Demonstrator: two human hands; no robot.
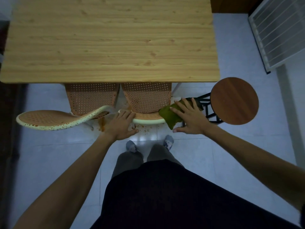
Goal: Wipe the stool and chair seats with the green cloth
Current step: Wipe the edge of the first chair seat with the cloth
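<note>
Two orange perforated chairs are tucked under the wooden table: the left chair [90, 100] and the right chair [146, 100]. My left hand [121, 125] grips the cream top rail of the right chair's backrest. My right hand [189, 118] lies flat, fingers spread, pressing the green cloth [168, 114] onto the right end of that same backrest rail. A round brown wooden stool [234, 100] on a black metal frame stands just right of my right hand. The cloth hangs partly over the rail's outer edge.
The light wooden table [109, 40] fills the upper view and covers the front of both chair seats. A white wire rack [279, 32] leans at the far right. Orange stains mark the white tiled floor [145, 129] below the chairs. My feet stand close behind the chairs.
</note>
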